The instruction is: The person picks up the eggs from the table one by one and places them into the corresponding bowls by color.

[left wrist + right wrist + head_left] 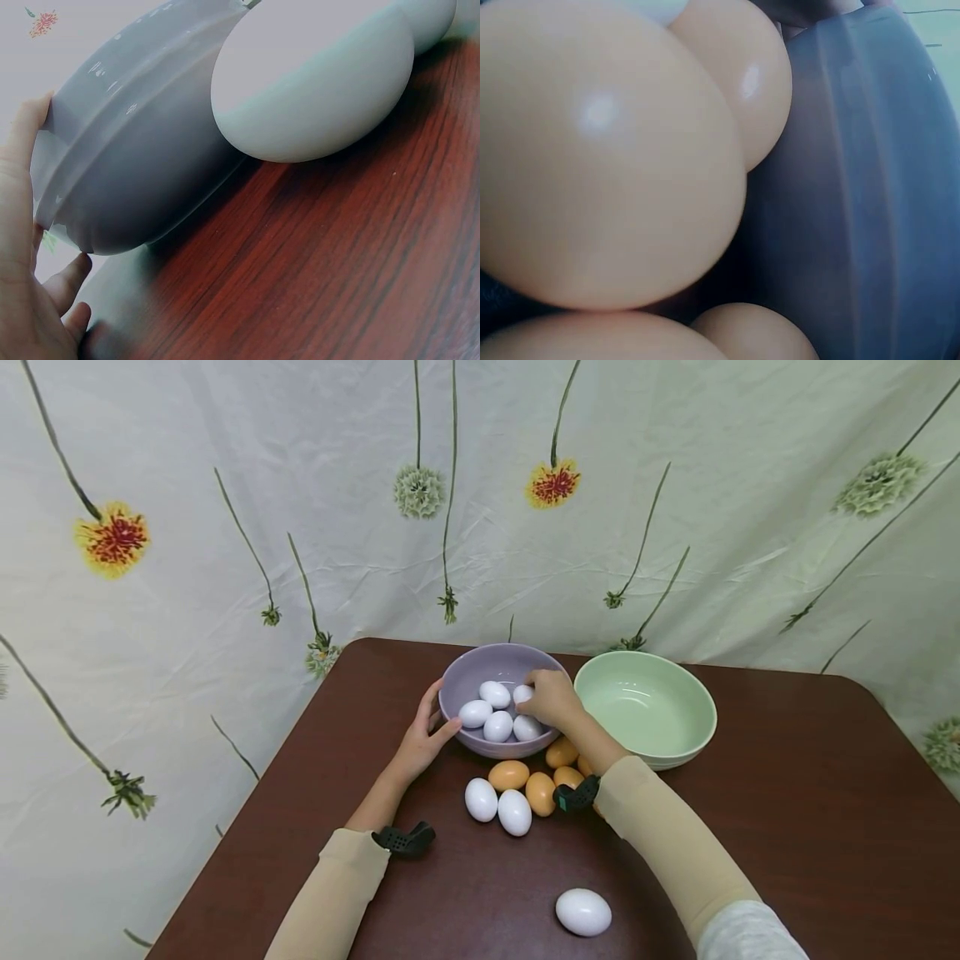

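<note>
Head view: left fingers spread against the purple bowl, right fingers pinching a white egg inside

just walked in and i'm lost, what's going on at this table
A person has both hands at the purple bowl. The left hand touches its side, while the right hand reaches in and seems to pinch a white egg. Other white eggs lie in that bowl. In front of it, on the table, are orange eggs and two more white ones; a lone one lies nearer the person. A green bowl stands to the right.
</note>
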Tool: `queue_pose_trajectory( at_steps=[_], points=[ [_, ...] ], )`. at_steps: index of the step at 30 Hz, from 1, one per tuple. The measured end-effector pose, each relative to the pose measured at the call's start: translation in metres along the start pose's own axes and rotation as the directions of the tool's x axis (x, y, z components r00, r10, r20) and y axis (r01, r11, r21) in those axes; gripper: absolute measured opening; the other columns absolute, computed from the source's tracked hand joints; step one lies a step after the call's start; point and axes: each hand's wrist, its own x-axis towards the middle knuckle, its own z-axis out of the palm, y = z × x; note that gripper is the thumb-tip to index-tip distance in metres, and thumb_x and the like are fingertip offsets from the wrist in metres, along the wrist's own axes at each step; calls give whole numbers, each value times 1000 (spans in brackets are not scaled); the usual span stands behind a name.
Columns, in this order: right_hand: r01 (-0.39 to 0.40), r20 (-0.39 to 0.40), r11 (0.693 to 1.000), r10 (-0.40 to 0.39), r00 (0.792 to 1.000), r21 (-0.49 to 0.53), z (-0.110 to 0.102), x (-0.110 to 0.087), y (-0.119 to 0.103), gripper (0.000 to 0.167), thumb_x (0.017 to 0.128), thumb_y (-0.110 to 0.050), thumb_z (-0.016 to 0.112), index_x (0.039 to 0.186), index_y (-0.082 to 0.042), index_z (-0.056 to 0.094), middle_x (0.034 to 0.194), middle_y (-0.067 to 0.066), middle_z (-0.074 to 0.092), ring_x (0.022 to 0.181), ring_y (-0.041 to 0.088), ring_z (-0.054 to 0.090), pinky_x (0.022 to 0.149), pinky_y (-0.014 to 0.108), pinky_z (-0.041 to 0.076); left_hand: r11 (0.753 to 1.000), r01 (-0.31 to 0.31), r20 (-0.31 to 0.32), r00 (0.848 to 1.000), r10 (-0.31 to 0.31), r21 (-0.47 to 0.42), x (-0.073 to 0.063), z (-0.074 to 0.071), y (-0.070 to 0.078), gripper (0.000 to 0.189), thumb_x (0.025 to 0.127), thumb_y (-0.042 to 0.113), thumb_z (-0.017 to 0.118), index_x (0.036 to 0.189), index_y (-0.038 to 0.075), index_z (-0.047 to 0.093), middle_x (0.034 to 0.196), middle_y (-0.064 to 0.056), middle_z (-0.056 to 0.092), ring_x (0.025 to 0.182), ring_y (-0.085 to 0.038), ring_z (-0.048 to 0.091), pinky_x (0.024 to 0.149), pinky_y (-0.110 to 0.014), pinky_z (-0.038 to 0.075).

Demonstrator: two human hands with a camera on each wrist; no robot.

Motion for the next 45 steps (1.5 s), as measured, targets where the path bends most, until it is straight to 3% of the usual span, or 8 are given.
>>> queue_pose_trajectory(
  at_steps=[6, 14, 21, 27, 31, 35, 39, 45],
  points=[
    [3, 40, 999, -1, 999, -49, 0, 0, -1, 30, 81, -22, 77, 101, -1, 69, 95, 11, 69, 87, 24, 62, 82, 37, 49, 1000, -18, 14, 1000, 18, 6, -6, 0, 22, 73, 96, 6, 58, 154, 1, 14, 156, -26, 19, 138, -48, 28, 107, -57, 32],
    [-3, 65, 999, 7, 998, -54, -2, -2, -3, 34, 81, -22, 77, 105, 1, 70, 98, 12, 70, 91, 26, 63, 83, 38, 50, 1000, -4, 14, 1000, 4, 13, -6, 0, 23, 74, 96, 7, 59, 155, 3, 13, 156, -26, 19, 138, -47, 28, 107, -56, 33],
    [12, 69, 999, -8, 998, -50, -2, 1, -2, 20, 80, -18, 75, 76, -5, 61, 67, 2, 53, 66, 18, 48, 63, 30, 40, 1000, 1, 11, 1000, -1, 22, -6, 0, 21, 74, 97, 10, 59, 155, 4, 14, 157, -24, 18, 138, -46, 28, 107, -56, 31],
    [22, 76, 999, -19, 997, -46, -1, 2, 0, 25, 80, -16, 73, 69, -9, 52, 62, -1, 44, 63, 17, 41, 61, 28, 34, 1000, -3, 11, 1000, 3, 24, -6, 0, 22, 74, 97, 10, 59, 155, 4, 15, 157, -24, 18, 138, -47, 28, 107, -56, 31],
    [23, 73, 999, -19, 997, -44, -1, 1, 0, 21, 80, -17, 73, 73, -6, 56, 66, 2, 48, 66, 19, 43, 64, 31, 36, 1000, -7, 13, 1000, 7, 17, -6, 1, 22, 74, 96, 7, 58, 155, 2, 14, 157, -25, 18, 138, -47, 28, 106, -56, 33],
    [23, 53, 1000, -22, 998, -15, -2, -1, 0, 22, 81, -18, 72, 93, 1, 67, 83, 9, 63, 78, 23, 55, 74, 34, 46, 1000, -2, 12, 1000, 2, 14, -6, 1, 23, 74, 96, 6, 58, 155, 2, 14, 157, -25, 17, 138, -47, 28, 106, -56, 33],
    [21, 22, 996, -23, 999, 87, -5, -4, 1, 37, 84, -17, 70, 113, 5, 67, 105, 17, 68, 99, 29, 62, 89, 40, 49, 1000, 8, 11, 1000, -8, 21, -6, 2, 23, 74, 96, 9, 59, 155, 4, 14, 157, -24, 18, 138, -47, 28, 107, -55, 33],
    [32, -11, 958, -30, 999, 285, -10, -9, 3, 39, 86, -16, 71, 117, 6, 65, 112, 19, 66, 105, 32, 62, 92, 40, 49, 1000, 12, 5, 1000, -12, 23, -7, 2, 24, 74, 96, 10, 59, 155, 4, 15, 157, -25, 19, 138, -47, 28, 107, -57, 32]
  ],
)
